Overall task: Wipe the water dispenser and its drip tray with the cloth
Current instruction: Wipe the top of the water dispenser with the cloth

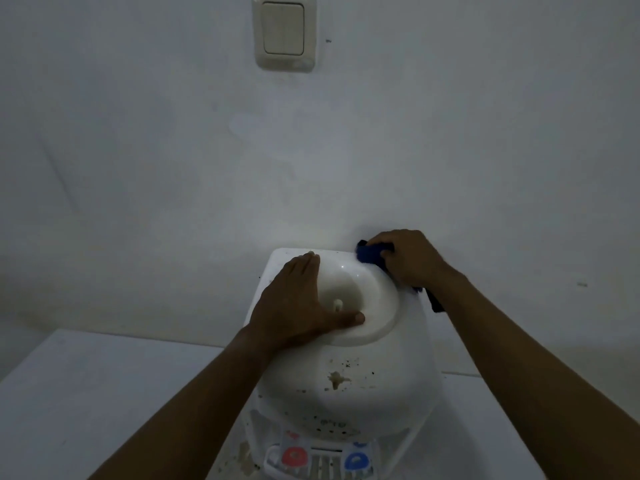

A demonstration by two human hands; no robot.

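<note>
Dispenser (341, 382) top steadied under my flat left hand (298, 303) so my right hand (408, 259), gripping the cloth (370, 253), can scrub its back corner.

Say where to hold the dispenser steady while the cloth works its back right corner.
Probably the bottle well's raised rim, from the left: a broad rounded lip on top, clear of the cloth; the left hand lies flat across it.

Dark blue cloth (370, 254) mostly hidden beneath the gripping right hand (412, 259). White slatted drip tray (323, 462) cut off by the bottom edge. Cream wall switch (284, 32) clipped at the top. Dark speckles (346, 364) on the white plastic water dispenser (381, 400) too blurred to identify.
</note>
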